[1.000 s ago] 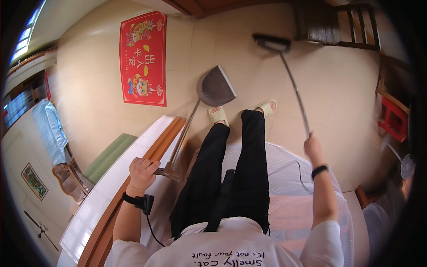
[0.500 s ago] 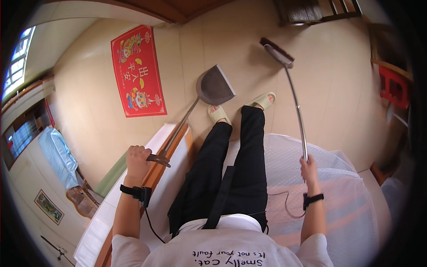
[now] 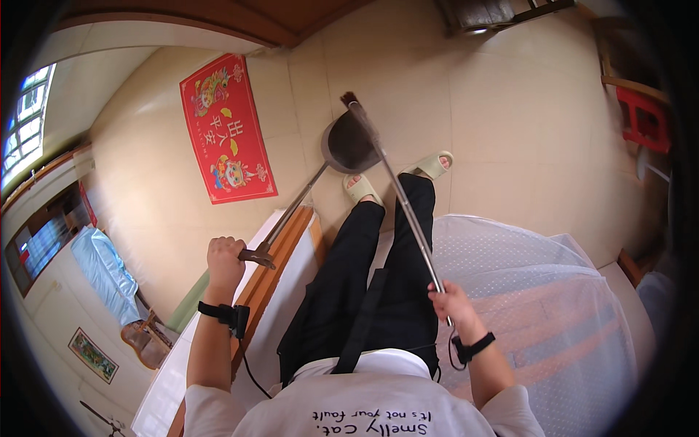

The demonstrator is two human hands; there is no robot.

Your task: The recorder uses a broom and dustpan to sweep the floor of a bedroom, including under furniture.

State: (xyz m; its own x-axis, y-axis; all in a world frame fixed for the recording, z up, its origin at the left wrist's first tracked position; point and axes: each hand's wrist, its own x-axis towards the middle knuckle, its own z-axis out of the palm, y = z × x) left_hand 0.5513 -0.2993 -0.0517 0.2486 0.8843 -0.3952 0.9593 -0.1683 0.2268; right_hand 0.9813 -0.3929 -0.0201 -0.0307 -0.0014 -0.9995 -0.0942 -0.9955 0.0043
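My left hand (image 3: pixel 227 262) is closed round the brown grip of a long-handled dustpan (image 3: pixel 348 146). The pan's dark scoop lies on the floor just beyond my slippered feet, its mouth facing away to the right. In my right hand (image 3: pixel 453 304) is the metal stick of a broom (image 3: pixel 411 211), gripped near its top end. The stick slants up and left across my right leg. The broom's head, with dark reddish-brown bristles (image 3: pixel 348 97), is at the dustpan's mouth and hides part of its edge; I cannot tell whether they touch.
A red doormat (image 3: pixel 229 130) lies on the beige floor (image 3: pixel 397 65) left of the dustpan. Beside my left arm runs a wooden bed edge (image 3: pixel 280 246). White netting (image 3: pixel 524 255) spreads at my right. Dark wooden furniture (image 3: pixel 484 13) stands ahead, and a red plastic stool (image 3: pixel 642 120) at far right.
My right hand has moved left and toward my body. The broom head has swung from the right over to the dustpan's mouth. The dustpan has stayed nearly in place.
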